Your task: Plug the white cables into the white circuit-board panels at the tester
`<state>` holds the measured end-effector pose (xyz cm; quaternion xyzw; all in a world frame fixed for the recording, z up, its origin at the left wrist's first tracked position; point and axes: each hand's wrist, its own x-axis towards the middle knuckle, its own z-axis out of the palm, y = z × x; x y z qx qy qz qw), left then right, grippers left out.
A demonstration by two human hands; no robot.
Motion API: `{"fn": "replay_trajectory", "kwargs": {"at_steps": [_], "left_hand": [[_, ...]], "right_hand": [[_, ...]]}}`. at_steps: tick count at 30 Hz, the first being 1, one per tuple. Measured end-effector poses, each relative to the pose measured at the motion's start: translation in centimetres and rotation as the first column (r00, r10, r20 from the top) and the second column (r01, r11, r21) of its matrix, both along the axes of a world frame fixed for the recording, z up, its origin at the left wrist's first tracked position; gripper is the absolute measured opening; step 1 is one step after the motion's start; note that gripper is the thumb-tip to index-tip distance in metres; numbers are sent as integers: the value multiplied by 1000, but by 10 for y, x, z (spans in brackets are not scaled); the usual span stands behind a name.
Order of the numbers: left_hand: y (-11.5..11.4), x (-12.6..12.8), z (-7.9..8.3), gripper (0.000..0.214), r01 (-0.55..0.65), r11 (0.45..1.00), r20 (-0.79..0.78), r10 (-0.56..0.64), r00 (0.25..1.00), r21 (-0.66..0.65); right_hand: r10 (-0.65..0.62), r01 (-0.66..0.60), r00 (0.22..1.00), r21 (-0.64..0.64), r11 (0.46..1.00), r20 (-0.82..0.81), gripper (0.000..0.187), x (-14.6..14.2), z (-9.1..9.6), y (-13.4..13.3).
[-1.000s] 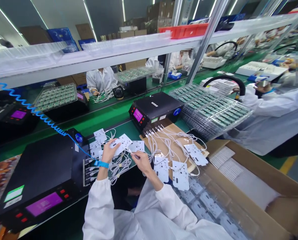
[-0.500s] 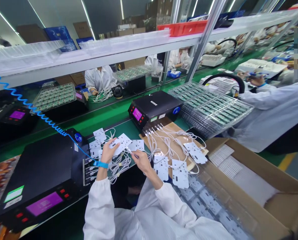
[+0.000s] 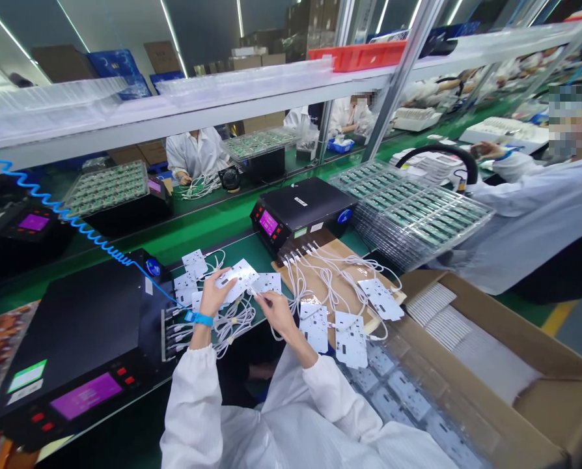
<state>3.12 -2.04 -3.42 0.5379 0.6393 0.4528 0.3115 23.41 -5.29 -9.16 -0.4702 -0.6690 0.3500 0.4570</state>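
My left hand (image 3: 213,298), with a blue wrist strap (image 3: 200,318) on it, is closed on a white circuit board (image 3: 242,276) and holds it tilted above the bench. My right hand (image 3: 276,311) is closed in a pinch at the board's lower right corner, on the end of a white cable; its plug is mostly hidden by the fingers. Beneath both hands lies a tangle of white cables (image 3: 232,324). Other white circuit boards (image 3: 194,263) rest behind my left hand, and one more board (image 3: 267,283) lies just beyond my right.
A black tester (image 3: 90,326) with a purple screen stands left, another black tester (image 3: 305,205) ahead. Cabled boards (image 3: 352,339) lie to the right, beside a cardboard box (image 3: 530,339). Stacked clear trays (image 3: 413,205) stand behind. A coiled blue cord (image 3: 76,221) crosses the left side.
The held board and my left hand have shifted slightly right. My right fingers sit nearer the board's corner, and less of the plug shows. The co-worker at the right has moved.
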Motion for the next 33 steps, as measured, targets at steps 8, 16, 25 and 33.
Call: {"fn": "replay_trajectory", "kwargs": {"at_steps": [8,16,25,33], "left_hand": [[-9,22,4,43,-13,998,-66,17,998,63],[-26,51,9,39,55,998,21,-55,998,19],[-27,56,3,38,70,997,8,-70,998,13],[-25,59,-3,38,83,996,8,-83,996,31]], "right_hand": [[-201,161,938,-159,974,-281,53,8,16,13],[-230,209,934,-103,972,-275,55,-3,24,12],[-208,225,959,70,972,-190,32,-3,24,12],[-252,284,945,141,948,-210,20,-2,30,12]]}}
